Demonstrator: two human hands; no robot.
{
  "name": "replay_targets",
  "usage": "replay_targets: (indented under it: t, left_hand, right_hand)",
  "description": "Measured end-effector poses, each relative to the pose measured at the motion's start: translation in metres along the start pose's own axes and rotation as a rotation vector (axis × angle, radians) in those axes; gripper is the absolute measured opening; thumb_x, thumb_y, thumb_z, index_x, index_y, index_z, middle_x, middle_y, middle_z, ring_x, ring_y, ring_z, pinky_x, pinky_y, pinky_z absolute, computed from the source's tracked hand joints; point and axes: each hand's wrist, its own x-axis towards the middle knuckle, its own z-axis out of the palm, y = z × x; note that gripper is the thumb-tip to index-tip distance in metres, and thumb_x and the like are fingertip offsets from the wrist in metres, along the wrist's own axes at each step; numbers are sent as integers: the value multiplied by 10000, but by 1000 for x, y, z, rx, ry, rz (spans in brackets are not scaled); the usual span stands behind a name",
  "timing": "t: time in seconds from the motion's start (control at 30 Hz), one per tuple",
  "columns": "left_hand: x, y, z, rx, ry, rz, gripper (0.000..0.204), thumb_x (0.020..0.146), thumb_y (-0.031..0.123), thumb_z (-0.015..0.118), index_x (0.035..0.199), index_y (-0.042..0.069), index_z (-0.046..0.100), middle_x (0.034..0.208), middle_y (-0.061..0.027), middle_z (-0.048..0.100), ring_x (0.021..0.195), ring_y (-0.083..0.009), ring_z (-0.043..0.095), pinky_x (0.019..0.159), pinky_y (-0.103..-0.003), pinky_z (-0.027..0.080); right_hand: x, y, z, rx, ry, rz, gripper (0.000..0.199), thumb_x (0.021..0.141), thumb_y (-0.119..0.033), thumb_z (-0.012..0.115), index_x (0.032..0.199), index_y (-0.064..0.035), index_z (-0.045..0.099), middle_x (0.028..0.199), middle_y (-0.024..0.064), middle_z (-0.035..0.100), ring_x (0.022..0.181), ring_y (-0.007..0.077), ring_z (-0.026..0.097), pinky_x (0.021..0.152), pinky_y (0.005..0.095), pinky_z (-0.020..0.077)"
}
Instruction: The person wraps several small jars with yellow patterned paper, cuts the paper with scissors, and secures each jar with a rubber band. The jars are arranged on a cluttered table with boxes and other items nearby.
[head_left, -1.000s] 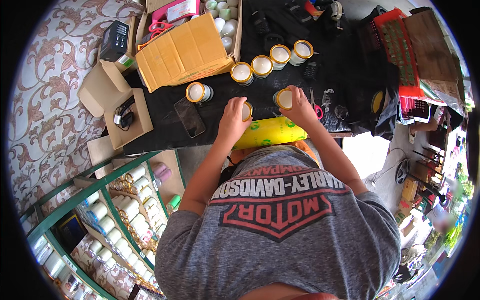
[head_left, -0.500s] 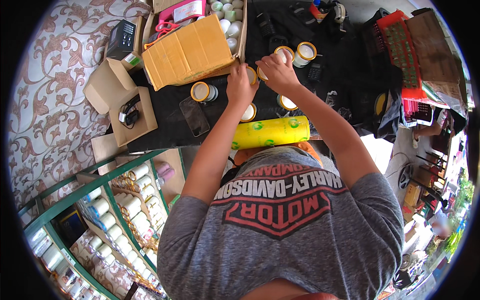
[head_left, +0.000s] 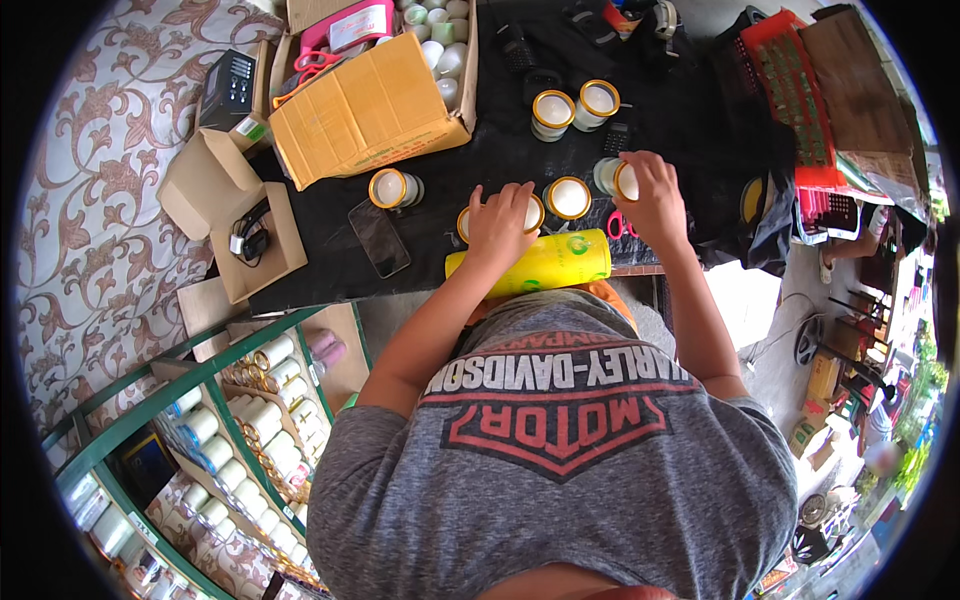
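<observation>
The near row of round, gold-rimmed white glass jars (head_left: 569, 198) is growing to four; right hand (head_left: 654, 196) is gripping one, left hand (head_left: 502, 226), apart, is covering others, hold unclear

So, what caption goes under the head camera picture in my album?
Left hand and right hand at round, gold-rimmed white jars, beyond a yellow cylindrical roll, on a black-covered table.

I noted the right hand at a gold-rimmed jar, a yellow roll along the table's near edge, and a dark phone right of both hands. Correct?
No: in the head view, the dark phone lies left, not right, of the left hand and the right hand. The jar and yellow roll are as you said.
</observation>
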Motion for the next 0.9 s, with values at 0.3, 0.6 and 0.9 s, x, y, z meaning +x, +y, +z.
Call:
replay_targets:
  t: [0.3,0.6,0.9]
  left_hand:
    - [-9,-11,2,126,65,41,825,634,442,797,1341,178,464,1004,-33,575,886,-212,584,848,-426,406]
    - [-8,-17,2,195,84,104,802,592,484,803,1259,149,507,897,-25,578,813,-207,572,720,-390,389]
    - [-9,-24,9,116,117,92,803,542,498,825,1169,91,532,904,-41,627,830,-213,588,730,-378,387]
  right_hand:
    - [18,-12,22,-11,30,-41,597,649,-71,717,1216,-163,556,1187,28,542,1121,268,511,833,372,546]
    - [81,-82,46,16,-74,-508,614,646,-138,759,1227,-129,563,1166,33,558,1062,243,553,912,372,469]
    - [95,-71,94,14,-18,-582,603,681,-162,739,1252,-131,549,1237,60,540,1166,245,508,994,371,414]
